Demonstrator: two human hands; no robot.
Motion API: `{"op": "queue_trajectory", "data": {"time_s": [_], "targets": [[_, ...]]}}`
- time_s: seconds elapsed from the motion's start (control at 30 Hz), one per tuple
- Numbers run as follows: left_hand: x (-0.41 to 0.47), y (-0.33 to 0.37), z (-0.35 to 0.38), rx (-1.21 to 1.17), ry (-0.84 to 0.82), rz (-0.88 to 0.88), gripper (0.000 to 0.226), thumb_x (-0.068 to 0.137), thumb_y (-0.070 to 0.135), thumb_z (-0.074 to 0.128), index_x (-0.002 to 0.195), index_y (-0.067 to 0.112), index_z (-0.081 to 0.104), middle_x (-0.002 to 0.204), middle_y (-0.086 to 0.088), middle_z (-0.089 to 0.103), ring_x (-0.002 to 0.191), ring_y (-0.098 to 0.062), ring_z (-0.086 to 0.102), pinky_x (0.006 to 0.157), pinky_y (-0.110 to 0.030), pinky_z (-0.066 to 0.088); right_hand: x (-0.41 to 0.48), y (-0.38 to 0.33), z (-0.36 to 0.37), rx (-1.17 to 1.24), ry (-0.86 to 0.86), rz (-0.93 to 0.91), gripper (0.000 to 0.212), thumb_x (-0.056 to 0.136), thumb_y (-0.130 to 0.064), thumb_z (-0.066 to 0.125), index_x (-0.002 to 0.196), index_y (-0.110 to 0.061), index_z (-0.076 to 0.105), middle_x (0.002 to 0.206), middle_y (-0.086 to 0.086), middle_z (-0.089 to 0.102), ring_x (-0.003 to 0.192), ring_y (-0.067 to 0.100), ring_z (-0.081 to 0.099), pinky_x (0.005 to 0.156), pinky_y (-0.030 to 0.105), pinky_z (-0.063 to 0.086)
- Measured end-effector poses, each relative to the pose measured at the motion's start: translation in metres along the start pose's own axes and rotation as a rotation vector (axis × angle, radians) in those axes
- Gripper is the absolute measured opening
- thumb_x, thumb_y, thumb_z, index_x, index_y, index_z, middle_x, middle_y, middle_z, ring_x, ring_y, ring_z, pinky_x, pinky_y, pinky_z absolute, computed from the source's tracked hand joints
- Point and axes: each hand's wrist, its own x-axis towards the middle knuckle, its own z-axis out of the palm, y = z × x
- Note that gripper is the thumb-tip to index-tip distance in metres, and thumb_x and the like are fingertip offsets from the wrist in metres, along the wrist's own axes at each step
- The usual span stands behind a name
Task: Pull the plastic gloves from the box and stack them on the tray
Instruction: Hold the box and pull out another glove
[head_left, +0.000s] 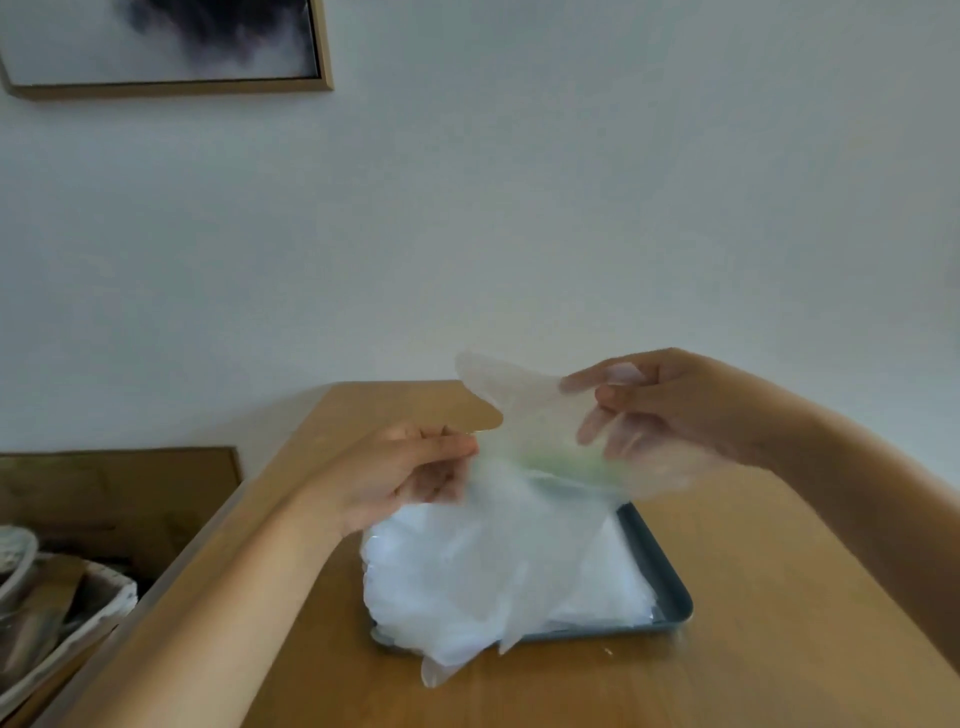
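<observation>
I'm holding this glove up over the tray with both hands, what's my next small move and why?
Probably lower the glove flat onto the pile in the tray. Your left hand and right hand pinch it spread out above that pile, so setting it down seems all that remains.

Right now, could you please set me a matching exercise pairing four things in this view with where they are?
Things: 1 held plastic glove; 2 dark tray; 3 framed picture; 4 glove pile.
Places: A on the wall; B on the wooden table; C between left hand and right hand; D on the tray.
Pairs: 1-C; 2-B; 3-A; 4-D.
</observation>
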Motion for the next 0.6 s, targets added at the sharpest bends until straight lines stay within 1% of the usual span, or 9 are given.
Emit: {"op": "queue_trajectory", "data": {"time_s": [0.07, 0.13, 0.23, 0.3, 0.37, 0.43, 0.5, 0.57, 0.6], "targets": [[0.002, 0.004, -0.008, 0.092, 0.053, -0.108, 0.009, 0.083, 0.014, 0.066, 0.078, 0.006, 0.066, 0.06, -0.002, 0.06, 0.047, -0.008, 0.055, 0.047, -0.018, 0.05, 0.007, 0.02, 0.007, 0.011, 0.049, 0.059, 0.023, 0.099, -0.013, 0.047, 0.112, -0.011, 0.066, 0.085, 0.009, 0.075, 0.058, 0.012, 0.065, 0.055, 0.018, 0.051], [0.007, 0.005, -0.02, 0.217, 0.053, -0.193, 0.013, 0.086, 0.015, 0.065, 0.081, 0.003, 0.062, 0.052, 0.001, 0.053, 0.039, -0.005, 0.044, 0.04, -0.015, 0.041, 0.013, 0.039, 0.016, 0.007, 0.079, 0.106, 0.021, 0.099, -0.013, 0.049, 0.108, -0.006, 0.066, 0.084, 0.011, 0.074, 0.056, 0.013, 0.065, 0.053, 0.019, 0.051], [0.016, 0.0, -0.035, 0.37, 0.034, -0.282, 0.024, 0.08, 0.023, 0.071, 0.082, 0.002, 0.061, 0.049, 0.002, 0.048, 0.038, -0.005, 0.036, 0.041, -0.016, 0.035, 0.022, 0.067, 0.032, 0.026, 0.09, 0.167, 0.018, 0.097, -0.011, 0.052, 0.102, 0.0, 0.065, 0.074, 0.01, 0.073, 0.05, 0.013, 0.063, 0.051, 0.021, 0.052], [0.023, -0.009, -0.037, 0.457, 0.057, -0.316, 0.021, 0.085, 0.018, 0.069, 0.072, 0.005, 0.059, 0.044, 0.003, 0.048, 0.035, -0.005, 0.037, 0.045, -0.016, 0.041, 0.028, 0.085, 0.04, -0.024, 0.098, 0.201, 0.016, 0.096, -0.009, 0.053, 0.096, 0.0, 0.066, 0.066, 0.006, 0.07, 0.045, 0.013, 0.06, 0.047, 0.02, 0.049], [0.029, -0.019, -0.034, 0.593, 0.065, -0.346, 0.024, 0.088, 0.016, 0.067, 0.069, 0.006, 0.057, 0.042, 0.002, 0.047, 0.035, -0.006, 0.039, 0.051, -0.018, 0.047, 0.034, 0.103, 0.047, -0.143, 0.123, 0.211, 0.015, 0.094, -0.009, 0.053, 0.089, -0.003, 0.067, 0.061, 0.004, 0.068, 0.04, 0.012, 0.055, 0.044, 0.019, 0.045], [0.036, -0.03, -0.034, 0.795, 0.098, -0.401, 0.027, 0.088, 0.02, 0.069, 0.067, 0.007, 0.058, 0.049, -0.001, 0.053, 0.039, -0.007, 0.045, 0.05, -0.016, 0.046, 0.039, 0.118, 0.052, -0.276, 0.159, 0.203, 0.018, 0.092, -0.011, 0.055, 0.084, 0.0, 0.068, 0.057, 0.003, 0.066, 0.036, 0.01, 0.05, 0.042, 0.017, 0.041], [0.04, -0.037, -0.034, 1.034, 0.189, -0.425, 0.024, 0.087, 0.026, 0.07, 0.074, 0.007, 0.064, 0.067, -0.007, 0.064, 0.053, -0.014, 0.053, 0.053, -0.017, 0.044, 0.041, 0.129, 0.055, -0.386, 0.201, 0.181, 0.024, 0.09, -0.016, 0.058, 0.077, 0.003, 0.068, 0.052, 0.001, 0.063, 0.034, 0.006, 0.046, 0.043, 0.015, 0.038], [0.041, -0.04, -0.028, 1.223, 0.359, -0.297, 0.018, 0.086, 0.032, 0.068, 0.093, 0.016, 0.065, 0.092, -0.006, 0.063, 0.077, -0.021, 0.057, 0.07, -0.023, 0.044, 0.044, 0.135, 0.056, -0.465, 0.239, 0.161, 0.027, 0.089, -0.019, 0.06, 0.071, 0.0, 0.066, 0.046, -0.003, 0.058, 0.034, 0.004, 0.044, 0.044, 0.014, 0.037], [0.039, -0.038, -0.019, 1.264, 0.445, -0.192, 0.022, 0.086, 0.034, 0.067, 0.103, 0.02, 0.062, 0.102, -0.002, 0.06, 0.091, -0.021, 0.058, 0.079, -0.026, 0.044, 0.045, 0.136, 0.055, -0.482, 0.25, 0.155, 0.027, 0.089, -0.019, 0.06, 0.071, -0.001, 0.066, 0.045, -0.003, 0.057, 0.034, 0.003, 0.044, 0.046, 0.015, 0.037]]}}
